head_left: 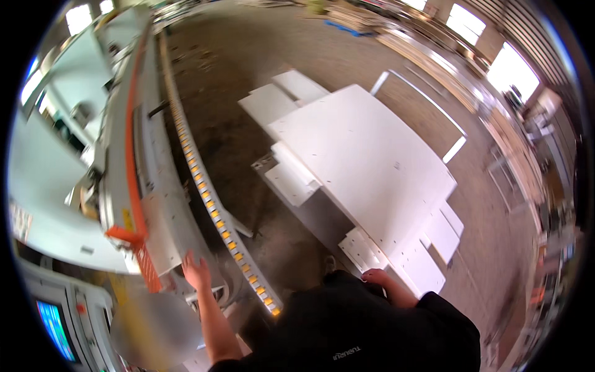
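Observation:
My left hand (196,271) is at the near right corner of a pale panel (166,235), its fingers stretched out along the edge. The panel lies on the machine bed beside an orange guard strip (132,155). Whether the fingers press on the panel or only hover by it, I cannot tell. My right hand (374,277) hangs low in front of my body with its fingers curled in, and nothing shows in it. It overlaps the near corner of a stack of white boards (365,149), and contact with them is unclear.
A long conveyor rail with yellow blocks (214,214) runs between the machine and the board stack. At the lower left stands a control cabinet with a lit screen (54,332). Long planks (427,59) lie along the right side, and a white frame strip (427,102) is beyond the stack.

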`<state>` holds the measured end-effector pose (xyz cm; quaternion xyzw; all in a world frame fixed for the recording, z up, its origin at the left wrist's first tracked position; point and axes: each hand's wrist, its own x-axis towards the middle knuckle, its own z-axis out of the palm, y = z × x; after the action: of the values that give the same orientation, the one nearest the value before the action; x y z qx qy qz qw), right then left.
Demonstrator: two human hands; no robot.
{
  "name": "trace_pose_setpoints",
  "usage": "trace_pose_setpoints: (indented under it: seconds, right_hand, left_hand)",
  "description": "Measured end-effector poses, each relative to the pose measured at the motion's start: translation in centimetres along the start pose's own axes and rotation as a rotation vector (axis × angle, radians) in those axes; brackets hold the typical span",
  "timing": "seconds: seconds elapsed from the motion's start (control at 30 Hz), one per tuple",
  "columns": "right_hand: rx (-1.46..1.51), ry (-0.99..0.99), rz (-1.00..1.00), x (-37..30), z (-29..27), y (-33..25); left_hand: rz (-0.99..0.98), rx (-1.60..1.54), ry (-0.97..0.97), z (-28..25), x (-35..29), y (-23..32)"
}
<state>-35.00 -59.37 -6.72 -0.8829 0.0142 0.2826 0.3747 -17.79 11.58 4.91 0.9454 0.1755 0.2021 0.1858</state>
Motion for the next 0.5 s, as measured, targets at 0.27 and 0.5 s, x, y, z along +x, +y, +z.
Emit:
trace_pose_setpoints:
  seconds: [0.27,0.5]
  right_hand:
    - [0.123,0.006,0.641,-1.1,-1.0,6.7]
    - [0.367,0.728,0.662,0.5,-3.3,19.0]
  left_hand:
    - [0.095,-0.568,-0.398,0.4,-15.4,15.7]
    - [0.14,-0.631,-1.099,8.7,-27.0,19.3]
